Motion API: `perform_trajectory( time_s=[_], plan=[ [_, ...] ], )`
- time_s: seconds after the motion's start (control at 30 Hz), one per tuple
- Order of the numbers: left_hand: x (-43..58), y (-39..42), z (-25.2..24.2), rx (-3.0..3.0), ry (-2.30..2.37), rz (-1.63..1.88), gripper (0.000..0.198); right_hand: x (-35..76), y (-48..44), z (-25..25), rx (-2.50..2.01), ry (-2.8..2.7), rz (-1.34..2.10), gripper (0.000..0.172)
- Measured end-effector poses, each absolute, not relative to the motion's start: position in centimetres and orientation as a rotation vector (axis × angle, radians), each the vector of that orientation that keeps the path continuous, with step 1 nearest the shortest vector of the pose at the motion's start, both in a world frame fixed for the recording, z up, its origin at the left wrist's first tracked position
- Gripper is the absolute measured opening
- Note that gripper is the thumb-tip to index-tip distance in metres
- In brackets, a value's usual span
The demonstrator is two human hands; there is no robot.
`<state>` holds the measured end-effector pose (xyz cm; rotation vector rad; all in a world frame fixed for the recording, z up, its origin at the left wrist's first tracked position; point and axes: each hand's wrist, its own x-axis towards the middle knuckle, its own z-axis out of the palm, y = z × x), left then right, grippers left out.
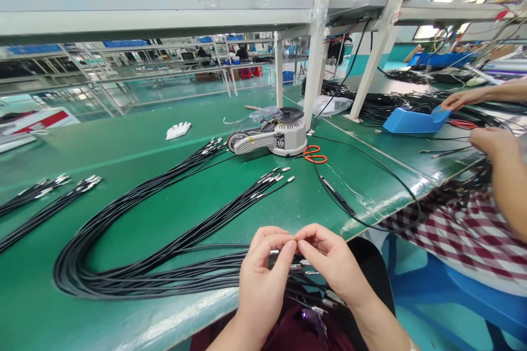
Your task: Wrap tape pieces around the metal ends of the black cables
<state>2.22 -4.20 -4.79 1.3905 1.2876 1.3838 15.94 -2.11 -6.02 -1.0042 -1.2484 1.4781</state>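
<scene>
My left hand (265, 277) and my right hand (331, 263) meet fingertip to fingertip over the front edge of the green table. Both are closed in a pinch, and whatever is between the tips is too small or hidden to make out. Under and behind them runs a bundle of black cables (189, 274) with silver metal ends, partly covered by my hands. This bundle curves round in a U at the left. More cable ends (272, 178) lie in front of my hands, and some metal connectors (319, 310) hang over the edge near my lap.
A grey tape dispenser machine (284, 134) stands at mid-table, with orange-handled scissors (316, 154) and a black cutter knife (337, 196) nearby. A white glove (178, 130) lies further left. At right, a co-worker's hand (465, 98) touches a blue tape holder (415, 120). White shelf posts rise behind.
</scene>
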Motion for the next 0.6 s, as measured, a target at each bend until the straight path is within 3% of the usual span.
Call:
perform_trajectory(
  time_s=[0.6],
  plan=[
    [2.34, -4.47, -4.79, 1.657, 1.356, 1.434, 0.009, 16.30, -2.42, -6.20, -1.078, -1.209, 1.452, 0.021]
  ],
)
